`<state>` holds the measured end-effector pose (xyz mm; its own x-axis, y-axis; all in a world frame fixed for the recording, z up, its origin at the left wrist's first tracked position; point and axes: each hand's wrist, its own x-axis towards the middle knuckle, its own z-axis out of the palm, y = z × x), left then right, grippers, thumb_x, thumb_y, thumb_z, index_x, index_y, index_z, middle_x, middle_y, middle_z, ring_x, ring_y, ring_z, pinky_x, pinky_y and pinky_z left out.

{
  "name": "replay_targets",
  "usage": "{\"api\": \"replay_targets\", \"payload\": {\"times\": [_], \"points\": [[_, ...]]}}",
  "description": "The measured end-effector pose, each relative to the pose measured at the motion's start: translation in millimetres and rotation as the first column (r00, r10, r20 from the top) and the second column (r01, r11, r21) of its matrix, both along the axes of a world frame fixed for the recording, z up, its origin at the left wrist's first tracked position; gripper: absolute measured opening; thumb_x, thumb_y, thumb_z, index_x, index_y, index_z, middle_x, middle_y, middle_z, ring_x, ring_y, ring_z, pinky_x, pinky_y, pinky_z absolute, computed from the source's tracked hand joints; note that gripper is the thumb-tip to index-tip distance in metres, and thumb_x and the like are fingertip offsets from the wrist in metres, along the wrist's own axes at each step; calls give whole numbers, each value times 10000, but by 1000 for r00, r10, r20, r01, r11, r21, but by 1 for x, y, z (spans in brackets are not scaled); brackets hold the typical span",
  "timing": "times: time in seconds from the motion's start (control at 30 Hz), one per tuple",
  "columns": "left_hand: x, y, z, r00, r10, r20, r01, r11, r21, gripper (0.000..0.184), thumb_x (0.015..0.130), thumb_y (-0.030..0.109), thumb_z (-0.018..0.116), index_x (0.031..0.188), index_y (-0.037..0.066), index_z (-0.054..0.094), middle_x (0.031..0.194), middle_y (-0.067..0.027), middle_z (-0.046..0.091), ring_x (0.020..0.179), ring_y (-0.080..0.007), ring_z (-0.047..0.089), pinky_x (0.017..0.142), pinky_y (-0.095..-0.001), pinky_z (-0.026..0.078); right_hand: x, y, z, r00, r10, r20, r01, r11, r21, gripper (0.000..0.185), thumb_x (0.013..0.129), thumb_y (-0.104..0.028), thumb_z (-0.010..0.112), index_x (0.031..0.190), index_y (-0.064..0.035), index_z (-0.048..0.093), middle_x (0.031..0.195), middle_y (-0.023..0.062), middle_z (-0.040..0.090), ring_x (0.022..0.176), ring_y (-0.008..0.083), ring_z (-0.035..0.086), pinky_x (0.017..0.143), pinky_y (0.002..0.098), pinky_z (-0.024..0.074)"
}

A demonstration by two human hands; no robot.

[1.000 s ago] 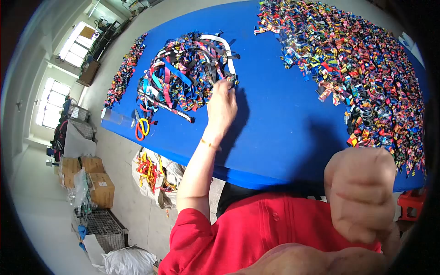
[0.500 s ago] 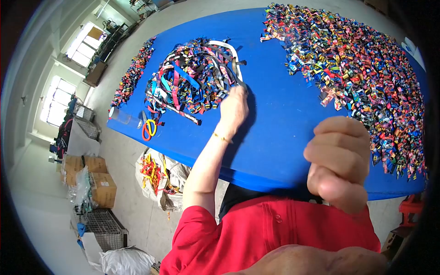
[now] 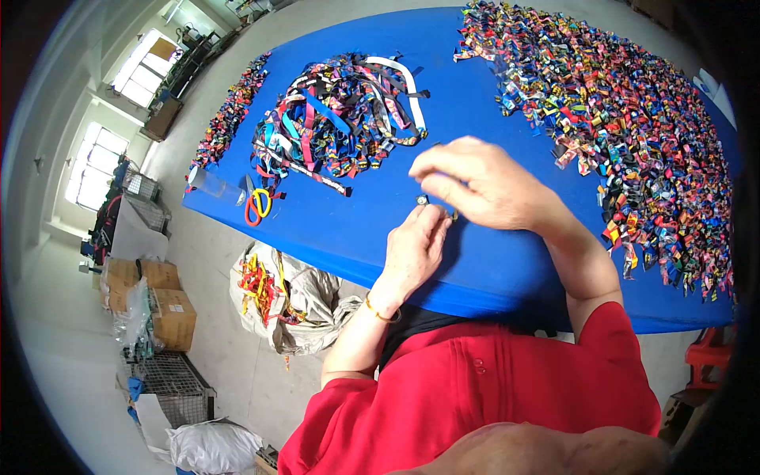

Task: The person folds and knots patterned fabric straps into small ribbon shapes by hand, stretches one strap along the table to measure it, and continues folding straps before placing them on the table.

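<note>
My left hand, with a gold-coloured bracelet at the wrist, is closed over the blue table near its front edge. A small dark piece with a pale spot pokes out at its fingertips; most of it is hidden. My right hand hovers just above and to the right, fingers bent forward and thumb apart, with nothing visible in it. Beyond my left hand lies a tangled heap of printed straps, a white strap curving along its right side.
Scissors with red and yellow handles and a clear cylinder lie at the table's left edge. Many short strap pieces cover the right side of the blue table. A sack of red and yellow scraps stands on the floor.
My left hand has drawn back from the heap toward me, now with a small dark piece at its fingertips. My right hand has moved left and away from me, its fist opened.
</note>
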<state>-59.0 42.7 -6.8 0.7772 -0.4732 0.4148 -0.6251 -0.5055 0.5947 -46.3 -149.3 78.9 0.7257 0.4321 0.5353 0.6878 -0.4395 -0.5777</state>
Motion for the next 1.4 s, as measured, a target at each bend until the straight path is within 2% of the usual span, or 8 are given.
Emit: {"api": "replay_targets", "payload": {"times": [0.1, 0.2, 0.3, 0.57, 0.67, 0.93, 1.07, 1.4], "points": [[-5, 15, 10, 999, 29, -27, -31, 998, -60, 101, 932, 91, 646, 1025, 55, 629, 897, -148, 650, 797, -356, 664, 681, -422, 537, 6, 6, -34, 980, 21, -199, -49, 989, -136, 223, 955, -237, 631, 1081, -59, 675, 940, 131, 703, 890, 299, 658, 825, 418, 500], [1, 32, 10, 995, 13, -96, -23, 994, -106, 62, 959, 82, 658, 974, 23, 651, 798, -70, 652, 727, -132, 617, 672, -277, 508, 12, -1, -57, 855, 144, -498, -190, 981, -42, 209, 947, -243, 653, 1031, -55, 687, 882, 95, 700, 790, 200, 648, 740, 364, 509], [10, 43, 2, 968, 43, -246, -78, 988, -134, 108, 972, 115, 661, 949, 12, 644, 782, -20, 642, 741, -65, 565, 664, -243, 486, 5, -15, -58, 792, 100, -602, -107, 994, 25, 192, 914, -256, 707, 956, -69, 703, 701, -15, 631, 656, 57, 535, 580, 275, 436], [43, 65, 4, 895, -72, -440, 124, 988, 91, 228, 952, 247, 688, 940, 19, 691, 679, 6, 603, 641, -59, 498, 571, -272, 421, -18, -54, -62, 600, -96, -795, 245, 967, 68, 181, 946, -238, 672, 889, -65, 666, 674, -51, 533, 565, 41, 489, 476, 235, 379], [60, 85, 6, 841, -16, -541, 115, 982, 150, 215, 965, 246, 669, 910, 39, 687, 680, 75, 517, 648, -39, 429, 553, -251, 362, -18, -82, -89, 687, -111, -718, 290, 948, 131, 181, 944, -216, 687, 872, -53, 660, 705, -67, 540, 615, 21, 453, 517, 216, 359], [90, 120, -26, 731, 11, -682, 43, 997, 61, 161, 964, 206, 694, 860, 84, 680, 660, 106, 511, 560, -6, 377, 483, -217, 272, -41, -90, -93, 539, -199, -819, 358, 934, 9, 213, 946, -219, 673, 814, -64, 611, 670, -30, 572, 536, 51, 502, 488, 228, 380], [92, 119, -31, 764, 158, -625, -116, 987, 107, 160, 948, 171, 686, 906, 18, 711, 694, 58, 588, 637, -27, 453, 566, -234, 371, -56, -88, -87, 458, -201, -866, 332, 942, -44, 163, 925, -195, 688, 863, -50, 644, 668, -33, 583, 574, 40, 514, 495, 225, 387], [95, 120, -47, 708, 224, -670, -311, 950, -10, 105, 920, 86, 709, 869, 29, 637, 694, -10, 636, 511, -69, 566, 429, -221, 454, -109, -127, -104, 454, -270, -849, 489, 872, -16, 40, 914, -78, 676, 927, -52, 649, 695, -76, 547, 595, 15, 464, 522, 198, 349]]}}
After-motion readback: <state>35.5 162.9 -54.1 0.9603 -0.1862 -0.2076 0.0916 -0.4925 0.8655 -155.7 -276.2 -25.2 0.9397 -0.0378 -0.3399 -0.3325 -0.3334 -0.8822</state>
